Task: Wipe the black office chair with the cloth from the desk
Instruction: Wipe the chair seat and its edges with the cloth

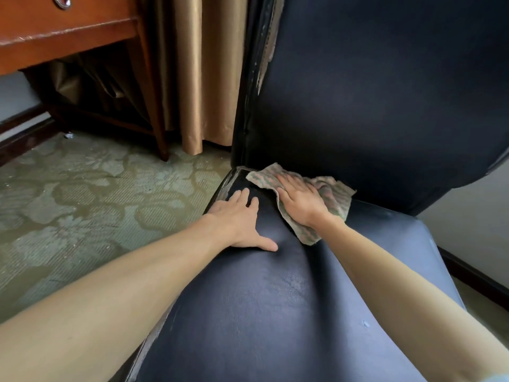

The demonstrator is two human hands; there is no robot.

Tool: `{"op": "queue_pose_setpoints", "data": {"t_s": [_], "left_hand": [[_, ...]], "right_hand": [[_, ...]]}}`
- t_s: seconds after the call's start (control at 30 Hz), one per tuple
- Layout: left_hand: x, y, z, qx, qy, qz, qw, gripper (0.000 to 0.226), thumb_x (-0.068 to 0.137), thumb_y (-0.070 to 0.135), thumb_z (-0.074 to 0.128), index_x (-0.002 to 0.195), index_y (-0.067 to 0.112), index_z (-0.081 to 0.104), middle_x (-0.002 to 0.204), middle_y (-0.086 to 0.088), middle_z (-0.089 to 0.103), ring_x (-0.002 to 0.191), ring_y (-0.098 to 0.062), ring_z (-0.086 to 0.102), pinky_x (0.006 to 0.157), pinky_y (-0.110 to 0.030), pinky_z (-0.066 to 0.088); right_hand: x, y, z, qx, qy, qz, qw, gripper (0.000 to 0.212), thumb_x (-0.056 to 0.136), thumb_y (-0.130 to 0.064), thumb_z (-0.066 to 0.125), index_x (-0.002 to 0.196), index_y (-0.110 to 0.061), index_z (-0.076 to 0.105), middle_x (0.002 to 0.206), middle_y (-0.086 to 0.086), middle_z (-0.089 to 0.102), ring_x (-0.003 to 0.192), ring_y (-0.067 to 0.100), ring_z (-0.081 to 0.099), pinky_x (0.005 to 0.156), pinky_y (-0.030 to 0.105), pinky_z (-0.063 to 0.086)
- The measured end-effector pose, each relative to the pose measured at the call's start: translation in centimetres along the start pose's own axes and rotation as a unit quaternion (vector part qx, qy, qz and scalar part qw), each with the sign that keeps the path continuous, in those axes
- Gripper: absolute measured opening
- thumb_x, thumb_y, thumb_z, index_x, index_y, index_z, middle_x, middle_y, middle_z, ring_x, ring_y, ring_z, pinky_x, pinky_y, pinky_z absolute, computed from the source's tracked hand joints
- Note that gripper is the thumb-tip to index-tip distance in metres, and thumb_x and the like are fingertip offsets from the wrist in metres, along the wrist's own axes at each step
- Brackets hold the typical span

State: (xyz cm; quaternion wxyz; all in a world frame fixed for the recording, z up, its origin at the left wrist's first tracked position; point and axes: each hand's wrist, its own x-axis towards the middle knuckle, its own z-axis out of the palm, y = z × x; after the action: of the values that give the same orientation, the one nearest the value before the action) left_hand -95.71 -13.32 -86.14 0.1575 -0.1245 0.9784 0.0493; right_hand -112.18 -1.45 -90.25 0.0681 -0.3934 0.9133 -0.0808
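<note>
My right hand (300, 201) presses the cloth (337, 195) with a flat, open grip at the back left corner of the seat (275, 299), at the foot of the backrest (385, 92) (my left hand (239, 219) rests open just beside it), so the long unwiped part of the black office chair (385, 244) stretches from there toward me.

Two forearms bare from wrist to frame edge; left hand (242, 216) and right hand (300, 201) likewise uncovered. Sliver of pale blue sleeve fabric (501, 378) on right upper arm, just right of near end of black padded leather chair seat (275, 299).
</note>
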Motion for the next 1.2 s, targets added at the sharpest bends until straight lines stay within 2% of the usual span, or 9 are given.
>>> {"op": "queue_pose_setpoints", "data": {"t_s": [0.13,0.23,0.4,0.5,0.6,0.73,0.93,1.13,1.2], "left_hand": [[0.2,0.0,0.0,-0.005,-0.005,0.007,1.000,0.124,0.067,0.089,0.046,0.155,0.014,0.003,0.163,-0.008,-0.004,0.149,-0.021,-0.003,0.113,-0.045,0.024],[0.5,0.3,-0.3,0.003,-0.009,0.003,1.000,0.124,0.066,0.088,0.050,0.155,0.013,0.007,0.163,-0.008,0.001,0.149,-0.023,0.003,0.111,-0.048,0.026],[0.4,0.6,-1.0,0.021,-0.045,-0.007,0.999,0.124,0.068,0.087,0.049,0.155,0.012,0.005,0.163,-0.008,0.000,0.149,-0.024,0.002,0.112,-0.049,0.025],[0.2,0.7,-1.1,0.028,-0.040,-0.009,0.999,0.123,0.068,0.088,0.048,0.155,0.012,0.005,0.163,-0.008,0.000,0.149,-0.024,0.002,0.113,-0.046,0.023],[0.0,0.6,-1.1,0.023,-0.042,-0.010,0.999,0.122,0.069,0.087,0.047,0.155,0.013,0.004,0.163,-0.008,0.000,0.149,-0.023,0.002,0.112,-0.045,0.025],[-0.4,0.7,-1.0,0.014,-0.042,-0.018,0.999,0.121,0.070,0.086,0.048,0.155,0.013,0.003,0.163,-0.008,-0.002,0.149,-0.023,0.001,0.113,-0.046,0.024],[-1.1,0.7,-0.9,-0.008,-0.045,-0.030,0.999,0.120,0.071,0.084,0.050,0.155,0.013,0.005,0.163,-0.008,0.000,0.149,-0.023,0.001,0.113,-0.048,0.024],[-1.1,0.9,-0.7,-0.006,-0.040,-0.033,0.999,0.120,0.071,0.085,0.050,0.155,0.014,0.004,0.163,-0.008,-0.001,0.149,-0.023,0.001,0.114,-0.046,0.022],[-1.0,0.8,-0.6,-0.010,-0.035,-0.033,0.999,0.119,0.070,0.084,0.051,0.155,0.014,0.006,0.162,-0.007,0.005,0.149,-0.022,0.004,0.112,-0.045,0.025]], "right_hand": [[1.1,-1.3,0.5,0.011,0.022,0.033,0.999,0.051,0.104,-0.035,0.019,0.154,-0.021,0.018,0.161,-0.003,0.018,0.148,0.015,0.010,0.118,0.037,0.007],[3.6,-4.6,0.5,0.031,-0.001,-0.038,0.999,0.050,0.105,-0.031,0.024,0.153,-0.021,0.021,0.161,0.000,0.020,0.148,0.018,0.013,0.119,0.039,0.010],[4.7,-5.9,0.1,0.078,0.009,-0.136,0.988,0.045,0.105,-0.025,0.032,0.150,-0.020,0.032,0.157,0.000,0.030,0.146,0.016,0.022,0.119,0.031,0.013],[3.5,-3.7,-0.3,0.082,0.018,-0.149,0.985,0.044,0.105,-0.023,0.033,0.148,-0.016,0.036,0.155,0.003,0.034,0.145,0.015,0.024,0.119,0.030,0.015],[2.4,-2.0,-0.3,0.060,0.013,-0.123,0.990,0.044,0.105,-0.024,0.032,0.148,-0.014,0.035,0.155,0.004,0.033,0.145,0.015,0.024,0.120,0.032,0.015],[3.5,-3.3,-0.2,0.013,0.003,-0.112,0.994,0.047,0.104,-0.024,0.030,0.150,-0.014,0.030,0.158,0.005,0.028,0.146,0.017,0.022,0.119,0.037,0.015],[5.8,-8.2,-0.1,0.064,-0.030,-0.215,0.974,0.043,0.105,-0.019,0.034,0.148,-0.018,0.037,0.156,0.002,0.032,0.145,0.016,0.023,0.119,0.029,0.014],[3.2,-3.5,-0.5,0.039,0.009,-0.220,0.975,0.042,0.103,-0.015,0.038,0.145,-0.013,0.041,0.152,0.006,0.039,0.142,0.017,0.031,0.113,0.018,0.012],[2.0,-1.7,-0.8,0.039,0.019,-0.204,0.978,0.042,0.103,-0.014,0.038,0.145,-0.012,0.042,0.151,0.006,0.040,0.142,0.017,0.032,0.115,0.020,0.014]]}}
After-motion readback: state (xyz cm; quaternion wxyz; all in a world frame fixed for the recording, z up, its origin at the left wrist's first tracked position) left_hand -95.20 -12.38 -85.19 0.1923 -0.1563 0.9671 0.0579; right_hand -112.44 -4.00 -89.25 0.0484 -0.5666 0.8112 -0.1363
